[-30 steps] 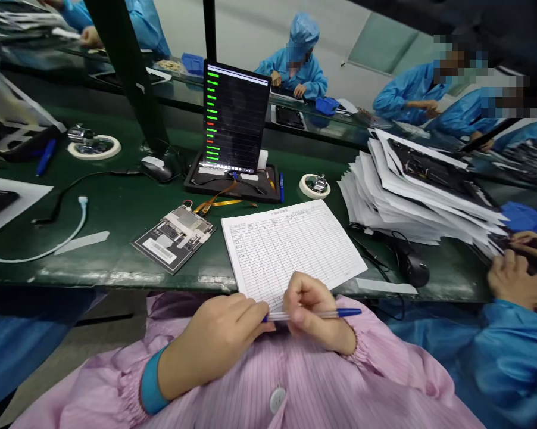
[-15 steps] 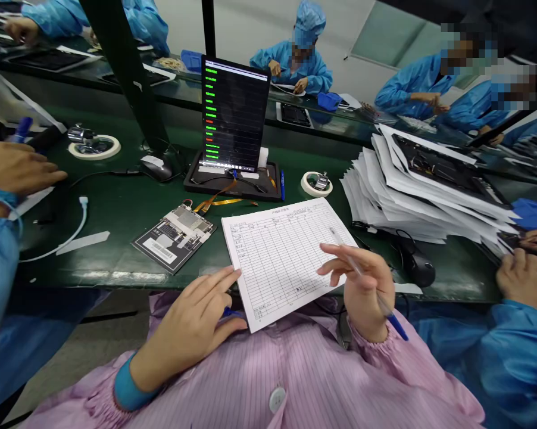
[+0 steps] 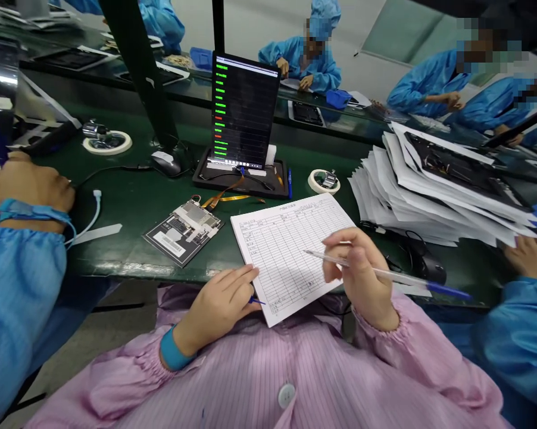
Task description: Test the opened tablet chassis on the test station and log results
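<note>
A clear ballpoint pen (image 3: 400, 277) with a blue end lies across the fingers of my right hand (image 3: 364, 277); they are closed on it. Its tip points left, over a printed form (image 3: 286, 256) ruled as a grid, on a stack of paper. At the form's lower left edge is my left hand (image 3: 226, 304), fingertips on the paper. From under those fingers sticks a small blue piece (image 3: 256, 301) that looks like a pen cap, mostly hidden by the hand. The form's lower corner hangs over the table's front edge.
Left of the form lies a circuit board (image 3: 183, 231) with orange ribbon cables. Behind stands a lit tablet (image 3: 246, 113) on a black tray. A tall stack of papers (image 3: 389, 196) and a black mouse (image 3: 429, 265) are at right. Co-workers in blue sit on both sides.
My right hand has tilted the pen from steep to nearly level, its tip lower and farther left over the form. My left hand's fingers have drawn together. The left co-worker's hand has moved inward.
</note>
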Available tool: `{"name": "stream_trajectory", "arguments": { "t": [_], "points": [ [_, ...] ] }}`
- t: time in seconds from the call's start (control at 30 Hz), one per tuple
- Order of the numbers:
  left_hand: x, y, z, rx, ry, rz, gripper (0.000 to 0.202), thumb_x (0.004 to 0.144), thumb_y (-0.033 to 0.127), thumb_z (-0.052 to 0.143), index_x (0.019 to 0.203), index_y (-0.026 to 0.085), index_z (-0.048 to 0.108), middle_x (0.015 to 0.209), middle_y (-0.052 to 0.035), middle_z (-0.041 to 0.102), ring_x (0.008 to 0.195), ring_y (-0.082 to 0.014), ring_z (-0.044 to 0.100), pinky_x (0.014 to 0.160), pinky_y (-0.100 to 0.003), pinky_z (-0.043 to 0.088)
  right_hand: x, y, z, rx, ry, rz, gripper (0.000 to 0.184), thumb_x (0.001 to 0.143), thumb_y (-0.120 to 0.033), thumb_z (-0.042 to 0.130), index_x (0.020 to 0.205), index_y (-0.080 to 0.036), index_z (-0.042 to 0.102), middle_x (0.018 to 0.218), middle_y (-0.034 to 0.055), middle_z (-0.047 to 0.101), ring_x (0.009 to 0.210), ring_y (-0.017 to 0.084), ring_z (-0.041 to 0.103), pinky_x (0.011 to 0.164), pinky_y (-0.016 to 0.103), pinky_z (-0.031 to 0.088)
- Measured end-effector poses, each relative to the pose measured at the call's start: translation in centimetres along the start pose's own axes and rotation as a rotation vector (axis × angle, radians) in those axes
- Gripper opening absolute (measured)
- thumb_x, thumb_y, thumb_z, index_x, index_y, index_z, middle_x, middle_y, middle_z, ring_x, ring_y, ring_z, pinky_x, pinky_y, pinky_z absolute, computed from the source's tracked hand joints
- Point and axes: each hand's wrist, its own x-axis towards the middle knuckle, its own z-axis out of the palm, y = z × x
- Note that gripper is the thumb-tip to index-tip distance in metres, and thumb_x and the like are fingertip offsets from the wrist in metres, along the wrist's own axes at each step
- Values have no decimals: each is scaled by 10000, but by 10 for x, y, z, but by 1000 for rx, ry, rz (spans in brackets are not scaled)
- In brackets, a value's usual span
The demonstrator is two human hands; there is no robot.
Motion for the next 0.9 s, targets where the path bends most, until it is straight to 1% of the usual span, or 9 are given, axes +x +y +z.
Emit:
{"name": "stream_trajectory", "arguments": {
  "t": [0.1, 0.17, 0.23, 0.3, 0.37, 0.43, 0.57, 0.73, 0.9],
  "points": [
    [1, 0, 4, -4, 24, 6, 196, 893, 351, 579, 872, 157, 581, 1067, -142, 707, 1042, -273, 660, 790, -389, 547, 25, -10, 25, 64, -253, 199, 303, 926, -493, 502, 829, -206, 497, 599, -10, 627, 477, 89, 473, 443, 213, 328],
    [1, -1, 7, -24, 43, 3, 213, 879, 368, 595, 870, 156, 571, 1055, -146, 710, 1020, -282, 667, 776, -397, 543, 41, -3, 41, 55, -331, 323, 354, 878, -476, 589, 713, -204, 434, 499, -49, 552, 423, 69, 431, 417, 198, 292],
    [0, -2, 8, -46, 57, 0, 223, 874, 375, 600, 865, 156, 562, 1059, -152, 707, 1014, -286, 666, 780, -403, 536, 52, 15, 55, 52, -308, 387, 427, 845, -504, 618, 643, -204, 393, 415, -91, 409, 354, 49, 332, 372, 197, 223],
    [-1, -5, 9, -55, 56, -1, 219, 878, 373, 594, 849, 160, 554, 1069, -150, 703, 1023, -278, 662, 801, -398, 527, 57, 37, 64, 60, -225, 373, 463, 848, -553, 585, 618, -201, 390, 435, -98, 333, 340, 40, 274, 351, 206, 181],
    [-2, -8, 8, -53, 47, -2, 213, 885, 366, 586, 832, 163, 548, 1080, -144, 700, 1036, -267, 656, 825, -390, 517, 57, 55, 69, 60, -169, 322, 461, 869, -586, 530, 645, -197, 428, 505, -81, 367, 356, 40, 301, 350, 214, 187],
    [-4, -12, 8, -42, 38, -8, 232, 886, 386, 580, 820, 165, 549, 1112, -143, 690, 1054, -264, 646, 840, -386, 509, 54, 66, 70, 49, -174, 287, 436, 892, -591, 491, 699, -201, 460, 540, -70, 407, 376, 51, 352, 363, 217, 214],
    [-5, -17, 8, 26, 74, -41, 306, 862, 455, 589, 785, 161, 548, 1129, -146, 680, 1075, -264, 629, 864, -384, 497, 48, 64, 69, -12, -221, 292, 411, 894, -540, 531, 673, -208, 431, 451, -76, 424, 391, 68, 364, 410, 220, 259],
    [-5, -16, 9, 98, 85, -25, 309, 873, 454, 577, 783, 160, 559, 1090, -124, 698, 1078, -240, 628, 894, -370, 489, 48, 57, 72, -121, -151, 288, 456, 793, -458, 699, 587, -201, 383, 431, -82, 396, 392, 54, 314, 424, 229, 255],
    [-9, -18, 12, 107, 30, 2, 134, 899, 257, 553, 812, 156, 574, 1154, -111, 680, 1131, -232, 603, 939, -367, 468, 47, 59, 72, -82, -136, 319, 370, 843, -448, 646, 669, -208, 425, 463, -73, 473, 411, 71, 388, 432, 222, 298]
  ]
}}
